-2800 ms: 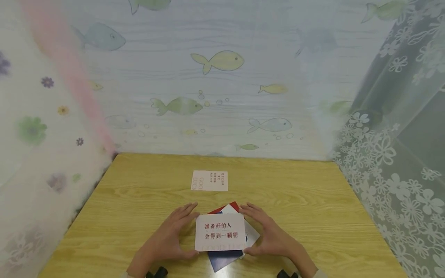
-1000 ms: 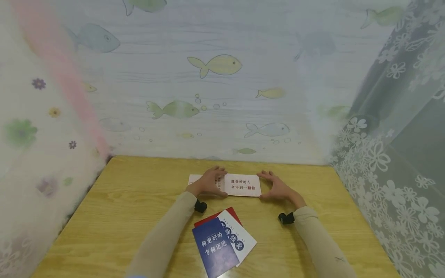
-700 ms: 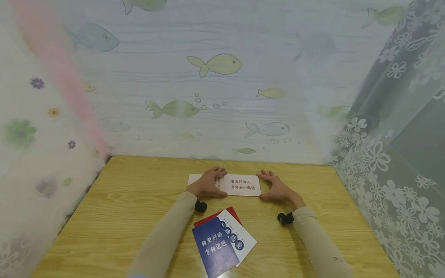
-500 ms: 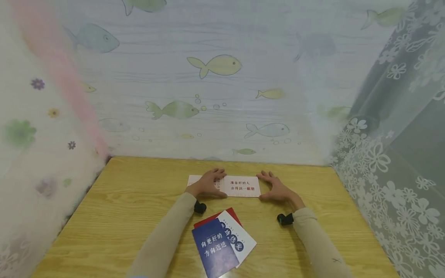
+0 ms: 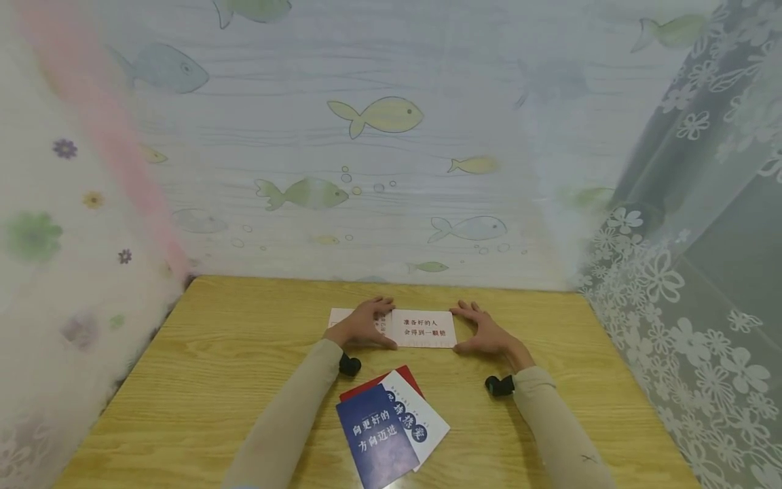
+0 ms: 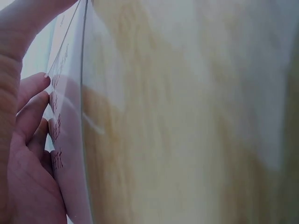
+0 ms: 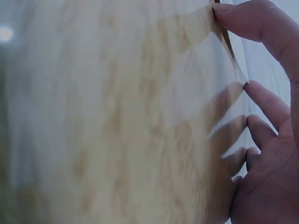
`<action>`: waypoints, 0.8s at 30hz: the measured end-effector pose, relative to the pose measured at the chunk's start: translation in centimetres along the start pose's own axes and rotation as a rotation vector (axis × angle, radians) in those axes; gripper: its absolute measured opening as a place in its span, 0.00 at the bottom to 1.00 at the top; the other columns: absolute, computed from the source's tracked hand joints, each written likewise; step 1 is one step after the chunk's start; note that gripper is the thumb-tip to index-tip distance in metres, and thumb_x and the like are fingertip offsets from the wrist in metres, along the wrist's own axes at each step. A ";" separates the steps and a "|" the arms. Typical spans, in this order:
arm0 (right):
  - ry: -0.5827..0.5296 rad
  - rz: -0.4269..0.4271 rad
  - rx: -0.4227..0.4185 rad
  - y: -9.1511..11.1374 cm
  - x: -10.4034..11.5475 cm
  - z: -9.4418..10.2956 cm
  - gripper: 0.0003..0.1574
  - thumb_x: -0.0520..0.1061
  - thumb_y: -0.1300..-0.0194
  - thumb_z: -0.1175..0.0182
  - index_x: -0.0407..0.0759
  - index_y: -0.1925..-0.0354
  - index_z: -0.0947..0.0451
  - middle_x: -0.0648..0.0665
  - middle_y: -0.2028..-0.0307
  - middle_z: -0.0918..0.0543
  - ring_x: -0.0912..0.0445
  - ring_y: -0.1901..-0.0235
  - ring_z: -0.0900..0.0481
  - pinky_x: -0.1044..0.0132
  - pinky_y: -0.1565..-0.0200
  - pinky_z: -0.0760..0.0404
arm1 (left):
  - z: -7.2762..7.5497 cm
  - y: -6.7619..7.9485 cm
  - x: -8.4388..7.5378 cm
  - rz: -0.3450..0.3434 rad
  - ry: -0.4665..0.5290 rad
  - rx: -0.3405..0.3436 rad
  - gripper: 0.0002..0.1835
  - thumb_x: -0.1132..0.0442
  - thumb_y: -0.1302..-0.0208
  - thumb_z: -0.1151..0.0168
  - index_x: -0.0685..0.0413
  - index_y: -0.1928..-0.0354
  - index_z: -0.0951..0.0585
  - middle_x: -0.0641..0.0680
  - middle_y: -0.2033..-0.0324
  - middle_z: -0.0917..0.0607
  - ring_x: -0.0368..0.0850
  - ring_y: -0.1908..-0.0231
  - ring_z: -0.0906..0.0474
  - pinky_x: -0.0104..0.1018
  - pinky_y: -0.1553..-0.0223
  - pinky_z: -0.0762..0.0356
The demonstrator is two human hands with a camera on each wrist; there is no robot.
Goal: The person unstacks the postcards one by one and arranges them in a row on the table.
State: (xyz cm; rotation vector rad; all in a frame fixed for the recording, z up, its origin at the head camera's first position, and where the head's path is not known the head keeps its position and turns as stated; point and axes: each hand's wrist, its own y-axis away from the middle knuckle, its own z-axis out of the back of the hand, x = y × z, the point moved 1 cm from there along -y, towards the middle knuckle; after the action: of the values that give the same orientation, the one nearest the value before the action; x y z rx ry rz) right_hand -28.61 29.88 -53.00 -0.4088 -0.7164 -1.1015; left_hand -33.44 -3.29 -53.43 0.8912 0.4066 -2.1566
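Note:
A pale pink card (image 5: 423, 329) with two lines of red characters lies near the back of the table. My left hand (image 5: 362, 324) holds its left end, thumb at the near corner and fingers at the far one. At the right end, my right hand (image 5: 485, 333) holds the two corners the same way; in the right wrist view its thumb (image 7: 247, 18) meets the card's thin edge. Directly left of this card is another pale card (image 5: 342, 316), partly covered by my left hand. The left wrist view shows that card's red print (image 6: 60, 121) beside my fingers.
Nearer me on the wooden table (image 5: 214, 373) lies a fanned, overlapping pile: a blue card (image 5: 381, 435), a white card (image 5: 427, 435) and a red card (image 5: 408, 377). Fish-patterned fabric (image 5: 379, 204) hangs behind the table, and lace (image 5: 660, 285) at the right.
Both hands have carried the pale pink card forward off the pile to the right of the other pale card, uncovering the blue and white cards. Over the last second they have barely moved.

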 end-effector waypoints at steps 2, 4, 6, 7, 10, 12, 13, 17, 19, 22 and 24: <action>0.001 -0.001 0.000 0.0 -0.1 0.0 0.56 0.47 0.49 0.24 0.40 0.25 0.36 0.32 0.21 0.51 0.32 0.21 0.67 0.31 0.25 0.68 | 0.0 0.0 0.1 0.001 -0.002 -0.010 0.54 0.50 0.51 0.17 0.62 0.25 0.34 0.57 0.22 0.40 0.60 0.20 0.56 0.59 0.23 0.50; 0.003 -0.004 0.000 0.0 -0.2 -0.1 0.56 0.47 0.49 0.24 0.39 0.25 0.36 0.32 0.21 0.51 0.32 0.21 0.67 0.31 0.25 0.69 | -0.1 0.0 0.3 0.004 -0.011 -0.020 0.54 0.49 0.52 0.17 0.61 0.25 0.34 0.57 0.22 0.39 0.59 0.20 0.55 0.59 0.23 0.49; 0.005 -0.006 -0.001 0.0 -0.3 -0.1 0.57 0.47 0.49 0.24 0.39 0.25 0.37 0.32 0.20 0.51 0.32 0.21 0.67 0.31 0.25 0.68 | -0.2 0.0 0.4 0.004 -0.015 -0.027 0.54 0.49 0.53 0.17 0.60 0.26 0.33 0.56 0.22 0.38 0.58 0.20 0.54 0.59 0.23 0.47; 0.003 -0.007 -0.001 0.1 -0.3 -0.1 0.57 0.47 0.49 0.24 0.39 0.25 0.37 0.32 0.20 0.51 0.32 0.21 0.67 0.31 0.25 0.69 | -0.2 0.0 0.5 0.005 -0.016 -0.030 0.54 0.48 0.53 0.17 0.59 0.26 0.32 0.55 0.22 0.38 0.58 0.20 0.54 0.59 0.23 0.47; -0.007 -0.009 -0.001 0.1 -0.3 -0.1 0.57 0.47 0.49 0.24 0.39 0.25 0.37 0.32 0.20 0.51 0.32 0.21 0.68 0.31 0.25 0.69 | -0.2 0.1 0.6 0.008 -0.008 -0.031 0.53 0.48 0.54 0.17 0.57 0.26 0.31 0.54 0.22 0.38 0.57 0.20 0.54 0.60 0.23 0.47; -0.009 -0.010 0.003 0.2 -0.3 0.0 0.57 0.47 0.49 0.24 0.39 0.25 0.37 0.33 0.20 0.51 0.33 0.21 0.68 0.31 0.25 0.69 | -0.2 0.1 0.5 0.006 0.002 -0.034 0.53 0.48 0.54 0.16 0.57 0.27 0.31 0.55 0.23 0.38 0.57 0.20 0.53 0.60 0.24 0.47; -0.010 -0.011 0.005 0.2 -0.3 0.0 0.57 0.47 0.48 0.24 0.39 0.25 0.37 0.33 0.20 0.51 0.33 0.21 0.68 0.32 0.25 0.69 | -0.2 0.2 0.5 0.005 0.004 -0.031 0.52 0.48 0.53 0.16 0.58 0.27 0.30 0.55 0.23 0.38 0.57 0.20 0.53 0.61 0.24 0.47; 0.002 -0.007 0.006 0.0 -0.4 0.1 0.57 0.47 0.48 0.24 0.39 0.25 0.37 0.33 0.20 0.52 0.32 0.21 0.67 0.32 0.25 0.69 | -0.1 0.3 0.2 0.000 0.023 -0.034 0.52 0.51 0.53 0.16 0.60 0.27 0.30 0.57 0.23 0.37 0.59 0.21 0.53 0.62 0.24 0.47; 0.005 -0.003 0.003 0.0 -0.4 0.1 0.57 0.47 0.49 0.24 0.39 0.25 0.37 0.33 0.20 0.51 0.32 0.21 0.67 0.31 0.25 0.68 | 0.0 0.3 0.1 0.005 0.024 -0.027 0.51 0.51 0.53 0.17 0.60 0.27 0.30 0.57 0.23 0.38 0.58 0.20 0.54 0.61 0.24 0.48; 0.001 -0.015 0.007 0.0 -0.4 0.1 0.57 0.47 0.49 0.24 0.40 0.25 0.37 0.34 0.20 0.52 0.33 0.21 0.67 0.31 0.25 0.68 | 0.1 0.3 0.0 0.015 0.016 -0.016 0.51 0.51 0.52 0.17 0.59 0.27 0.30 0.56 0.22 0.39 0.58 0.20 0.55 0.61 0.23 0.48; -0.003 -0.026 0.007 0.0 -0.4 0.0 0.57 0.47 0.49 0.24 0.41 0.25 0.37 0.35 0.20 0.52 0.34 0.21 0.68 0.32 0.25 0.68 | 0.1 0.2 0.0 0.023 0.005 -0.007 0.51 0.50 0.52 0.17 0.59 0.27 0.30 0.56 0.22 0.39 0.57 0.20 0.55 0.61 0.23 0.49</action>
State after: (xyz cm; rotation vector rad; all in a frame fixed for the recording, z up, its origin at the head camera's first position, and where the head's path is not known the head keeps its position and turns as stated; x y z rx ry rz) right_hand -28.72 30.17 -53.25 -0.3957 -0.7300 -1.1228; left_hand -33.32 -3.51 -53.31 0.8936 0.4051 -2.1312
